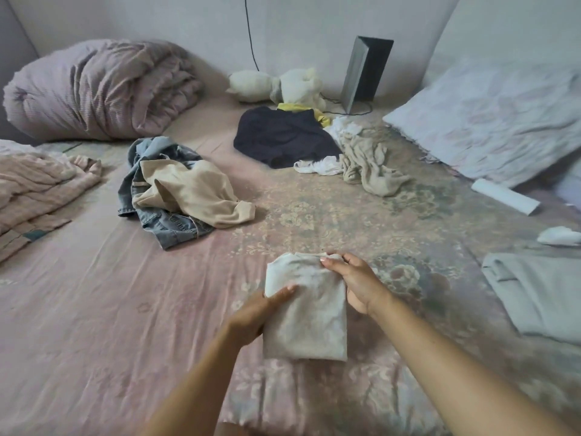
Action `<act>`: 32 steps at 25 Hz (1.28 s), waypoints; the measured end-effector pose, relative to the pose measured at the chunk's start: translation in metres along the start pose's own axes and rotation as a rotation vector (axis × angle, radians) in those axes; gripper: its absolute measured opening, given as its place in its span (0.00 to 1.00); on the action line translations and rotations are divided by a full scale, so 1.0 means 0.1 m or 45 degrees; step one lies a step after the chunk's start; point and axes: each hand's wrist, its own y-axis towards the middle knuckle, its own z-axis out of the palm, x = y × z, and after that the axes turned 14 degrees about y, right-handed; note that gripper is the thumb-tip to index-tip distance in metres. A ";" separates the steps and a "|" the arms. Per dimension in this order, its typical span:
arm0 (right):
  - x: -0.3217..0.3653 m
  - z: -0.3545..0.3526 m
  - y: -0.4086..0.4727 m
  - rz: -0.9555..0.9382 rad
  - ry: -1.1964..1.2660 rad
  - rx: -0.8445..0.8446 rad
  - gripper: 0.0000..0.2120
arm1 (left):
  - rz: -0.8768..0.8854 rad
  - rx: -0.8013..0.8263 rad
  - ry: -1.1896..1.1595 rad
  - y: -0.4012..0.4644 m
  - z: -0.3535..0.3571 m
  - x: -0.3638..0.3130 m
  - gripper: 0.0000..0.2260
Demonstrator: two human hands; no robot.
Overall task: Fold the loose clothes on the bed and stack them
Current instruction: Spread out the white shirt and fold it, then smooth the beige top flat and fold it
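No readable text, label, brand, number or sign anywhere in view; clothes, bedding and dark upright panel by wall show no legible markings.

We see a folded off-white garment (306, 313) flat on the bed (94, 309), near edge. Beyond it, left: loose beige top (191, 193) on crumpled jeans (163, 215). Further back: dark garment (283, 136), tan piece (367, 165), white bits (320, 166), all unfolded. To its right: folded grey piece (540, 297).
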 end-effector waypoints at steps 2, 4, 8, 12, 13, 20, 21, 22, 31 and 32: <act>0.21 -0.36 0.04 -0.190 -0.395 -0.186 0.07 | -0.011 -0.005 0.017 0.22 0.45 -0.12 0.18; 0.46 -0.77 0.03 -0.370 -0.856 -0.305 0.16 | 0.065 -0.044 0.035 0.50 0.95 -0.23 0.15; 0.84 -1.62 -0.03 -0.507 -1.844 -0.341 0.23 | 0.135 0.031 -0.084 1.14 1.90 -0.37 0.09; 0.87 -2.22 -0.07 -0.611 -2.187 -0.325 0.27 | 0.123 0.146 -0.093 1.64 2.48 -0.57 0.13; 0.80 -2.30 -0.05 -0.567 -2.197 -0.287 0.30 | 0.148 0.032 0.123 1.73 2.53 -0.59 0.15; 0.34 -2.47 0.07 -0.255 -2.219 -0.253 0.35 | 0.999 -0.215 2.209 1.70 1.87 0.10 0.18; 0.33 -2.43 0.07 -0.264 -2.188 -0.279 0.31 | 0.991 -0.175 2.268 1.61 1.68 0.15 0.17; 0.33 -2.35 0.07 -0.311 -2.160 -0.285 0.29 | 0.959 -0.148 2.326 1.52 1.47 0.17 0.18; -0.52 -0.72 0.82 -0.669 -2.306 0.358 0.30 | 0.130 -0.606 2.408 0.83 -1.12 0.19 0.23; -0.64 -0.53 0.94 -0.645 -2.309 0.437 0.29 | 0.075 -0.686 2.379 0.79 -1.36 0.25 0.23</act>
